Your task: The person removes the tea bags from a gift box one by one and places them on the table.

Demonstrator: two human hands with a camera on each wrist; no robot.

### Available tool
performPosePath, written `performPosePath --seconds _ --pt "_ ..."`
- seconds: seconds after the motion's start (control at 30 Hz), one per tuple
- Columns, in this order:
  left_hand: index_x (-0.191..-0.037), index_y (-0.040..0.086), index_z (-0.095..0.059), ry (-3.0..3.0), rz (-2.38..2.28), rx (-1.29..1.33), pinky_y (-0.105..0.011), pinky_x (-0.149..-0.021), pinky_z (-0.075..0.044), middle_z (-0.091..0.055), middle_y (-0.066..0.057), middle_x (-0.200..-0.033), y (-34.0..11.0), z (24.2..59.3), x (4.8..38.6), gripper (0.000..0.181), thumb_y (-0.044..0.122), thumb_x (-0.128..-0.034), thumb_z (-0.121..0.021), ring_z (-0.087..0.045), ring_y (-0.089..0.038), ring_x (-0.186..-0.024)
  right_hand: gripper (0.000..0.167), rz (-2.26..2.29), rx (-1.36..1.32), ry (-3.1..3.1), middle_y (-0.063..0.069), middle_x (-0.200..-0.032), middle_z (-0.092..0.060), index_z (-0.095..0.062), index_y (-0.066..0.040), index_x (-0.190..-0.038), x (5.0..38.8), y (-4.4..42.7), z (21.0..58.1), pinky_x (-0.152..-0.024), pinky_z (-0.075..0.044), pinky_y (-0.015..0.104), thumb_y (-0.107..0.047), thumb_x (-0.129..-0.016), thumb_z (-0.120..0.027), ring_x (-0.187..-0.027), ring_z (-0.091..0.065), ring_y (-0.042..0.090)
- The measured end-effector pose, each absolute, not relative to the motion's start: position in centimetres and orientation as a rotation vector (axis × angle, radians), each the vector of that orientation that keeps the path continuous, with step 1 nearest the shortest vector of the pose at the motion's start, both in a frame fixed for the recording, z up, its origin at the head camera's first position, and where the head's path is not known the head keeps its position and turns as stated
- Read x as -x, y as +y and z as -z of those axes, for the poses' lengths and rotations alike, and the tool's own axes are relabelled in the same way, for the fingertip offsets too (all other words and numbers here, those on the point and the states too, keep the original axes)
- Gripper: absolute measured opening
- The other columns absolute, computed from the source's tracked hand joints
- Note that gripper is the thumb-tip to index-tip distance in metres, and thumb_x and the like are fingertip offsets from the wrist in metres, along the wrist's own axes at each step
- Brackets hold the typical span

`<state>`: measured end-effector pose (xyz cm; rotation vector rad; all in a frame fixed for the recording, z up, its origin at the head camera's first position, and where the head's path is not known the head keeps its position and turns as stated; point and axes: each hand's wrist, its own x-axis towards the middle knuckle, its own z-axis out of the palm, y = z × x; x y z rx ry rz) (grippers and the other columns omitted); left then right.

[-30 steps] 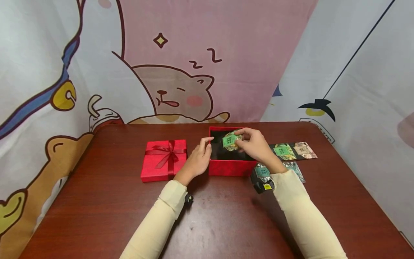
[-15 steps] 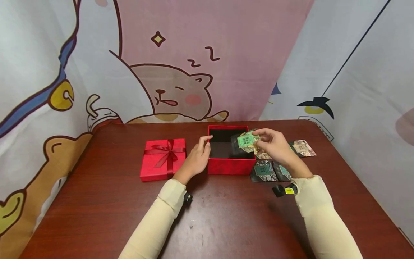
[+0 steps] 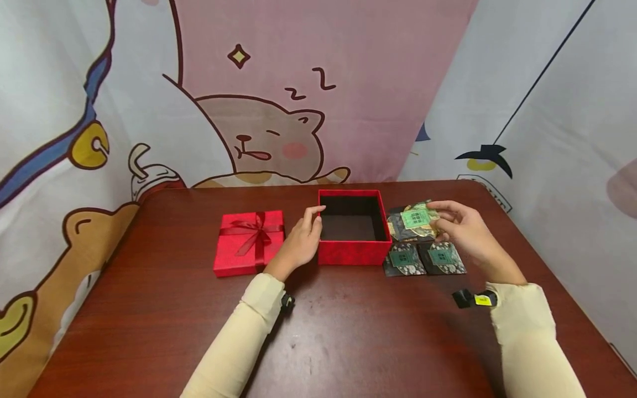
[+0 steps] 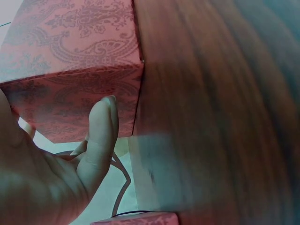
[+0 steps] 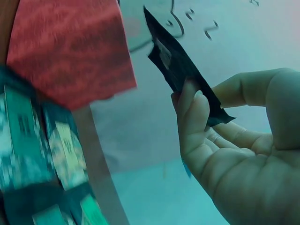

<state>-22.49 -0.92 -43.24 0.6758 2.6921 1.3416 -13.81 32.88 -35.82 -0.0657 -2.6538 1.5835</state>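
My left hand (image 3: 301, 240) rests against the left side of the red box (image 3: 354, 253), an index fingertip at its rim. In the left wrist view the thumb (image 4: 102, 126) lies straight along the patterned box wall (image 4: 61, 110). The box is uncovered, and its black inside shows nothing in it. Right of it, my right hand (image 3: 468, 229) pinches a flat sachet with a green label (image 3: 414, 219) by its right edge. Seen edge-on in the right wrist view, the dark sachet (image 5: 176, 56) is held up between thumb and fingers, above other sachets.
A red lid with a ribbon bow (image 3: 249, 243) lies left of the box. Two dark sachets (image 3: 404, 260) lie side by side at the box's right front; others behind them are partly covered by the held one. A printed cloth (image 3: 378, 110) hangs behind the table.
My right hand has carried the green-labelled sachet out of the box and rightward, over the sachets on the table. The left hand has stayed at the box's left side.
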Motion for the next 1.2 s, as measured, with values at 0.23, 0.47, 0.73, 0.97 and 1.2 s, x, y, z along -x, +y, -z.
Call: performPosePath --seconds 0.23,0.47,0.73,0.97,1.2 --pt "-0.148 0.027 -0.033 2.695 -1.341 -0.667 -0.050 -0.093 -0.044 -0.059 -0.006 -0.089 -0.9 43.0 22.4 0.042 0.036 -0.1078 -0.031 -0.056 -0.029 -0.110 0.035 -1.612 0.172 -2.593 -0.014 -0.100 -0.065 -0.052 -0.009 -0.135 11.9 36.8 36.2 -0.065 -0.055 0.024 -0.012 -0.100 -0.054 -0.079 -0.063 0.006" --pt "-0.149 0.026 -0.034 2.697 -1.340 -0.656 -0.051 -0.094 -0.043 -0.059 -0.007 -0.090 -0.8 43.2 22.6 0.042 0.036 -0.1079 -0.030 -0.057 -0.029 -0.110 0.028 -1.925 0.141 -2.368 -0.010 -0.100 -0.068 -0.059 -0.013 -0.125 10.7 39.3 36.7 -0.063 -0.053 0.022 -0.004 -0.098 -0.057 -0.076 -0.063 0.006" --pt "-0.148 0.027 -0.034 2.704 -1.341 -0.647 -0.051 -0.096 -0.043 -0.059 -0.011 -0.102 -0.8 43.4 22.5 0.042 0.037 -0.1080 -0.029 -0.057 -0.029 -0.112 0.028 -1.903 0.185 -2.395 -0.012 -0.099 -0.069 -0.058 -0.016 -0.125 10.1 40.9 37.5 -0.062 -0.054 0.022 -0.007 -0.098 -0.058 -0.076 -0.064 0.007" --pt "-0.149 0.024 -0.034 2.692 -1.362 -0.650 -0.053 -0.097 -0.042 -0.059 -0.012 -0.102 -1.0 43.3 22.5 0.043 0.036 -0.1078 -0.030 -0.055 -0.031 -0.117 0.028 -1.889 0.262 -2.439 -0.014 -0.098 -0.068 -0.057 -0.017 -0.125 10.1 42.6 38.6 -0.063 -0.054 0.023 -0.007 -0.099 -0.057 -0.076 -0.063 0.006" --pt "-0.148 0.026 -0.034 2.691 -1.362 -0.655 -0.051 -0.095 -0.043 -0.059 -0.010 -0.097 -0.8 43.3 22.5 0.042 0.036 -0.1079 -0.030 -0.058 -0.028 -0.108 0.027 -1.839 0.299 -2.489 -0.012 -0.094 -0.068 -0.059 -0.021 -0.122 9.6 44.9 40.2 -0.063 -0.054 0.025 -0.007 -0.099 -0.055 -0.075 -0.061 0.006"
